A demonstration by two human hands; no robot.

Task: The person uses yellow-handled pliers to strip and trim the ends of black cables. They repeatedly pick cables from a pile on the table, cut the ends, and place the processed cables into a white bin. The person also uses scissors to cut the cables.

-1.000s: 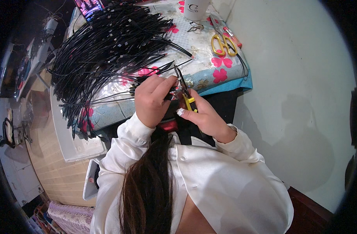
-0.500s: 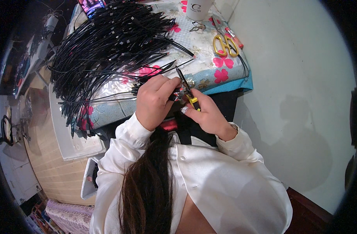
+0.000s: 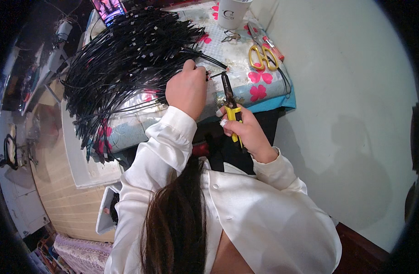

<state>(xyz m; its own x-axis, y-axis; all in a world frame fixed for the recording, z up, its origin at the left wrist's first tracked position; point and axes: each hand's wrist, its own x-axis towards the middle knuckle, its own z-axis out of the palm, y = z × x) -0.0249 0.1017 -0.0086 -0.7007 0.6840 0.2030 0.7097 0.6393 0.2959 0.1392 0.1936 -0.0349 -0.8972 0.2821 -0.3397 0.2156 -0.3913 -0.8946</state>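
Two hands at the near edge of the flowered tablecloth (image 3: 237, 52). Right hand (image 3: 248, 132) is wrapped round the yellow grips of the pliers (image 3: 232, 109), dark nose pointing away from the person; tips look near each other, exact gap too small to call. Left hand (image 3: 186, 91) sits over the front fringe of the black cables (image 3: 122, 59), back of the hand up, fingers curled under; can't tell if it has one pinched or is only touching. Cables are heaped on the cloth, mostly left of and beyond that hand, with a few reddish-tipped ends (image 3: 224, 67) poking out near the plier nose. To do this well, I'd take one lead at a time, pinch it just behind its end so it can't twist, and bring it square to the nose. Left fingertips clear of the bite. Squeeze lightly; thin wires probably nick easily. Gold-handled scissors (image 3: 256, 57) lie well apart, fine there.
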